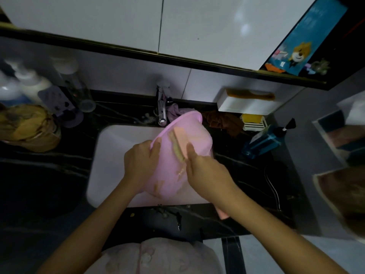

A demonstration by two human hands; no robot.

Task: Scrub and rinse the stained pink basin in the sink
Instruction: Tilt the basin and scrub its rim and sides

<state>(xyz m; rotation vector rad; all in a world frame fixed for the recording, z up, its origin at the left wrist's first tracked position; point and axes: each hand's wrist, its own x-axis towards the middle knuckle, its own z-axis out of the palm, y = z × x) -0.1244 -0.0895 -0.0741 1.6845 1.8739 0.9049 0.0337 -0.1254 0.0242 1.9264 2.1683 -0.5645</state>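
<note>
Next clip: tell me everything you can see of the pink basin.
The pink basin is round and looks like thin, slightly translucent plastic with a lipped rim. It is held tilted above the white sink, just in front of the faucet. The left hand grips its rim; the right hand holds an orange-and-yellow sponge against its wall. Brownish marks show low on the wall, with a wet glint beside the right hand.
</note>
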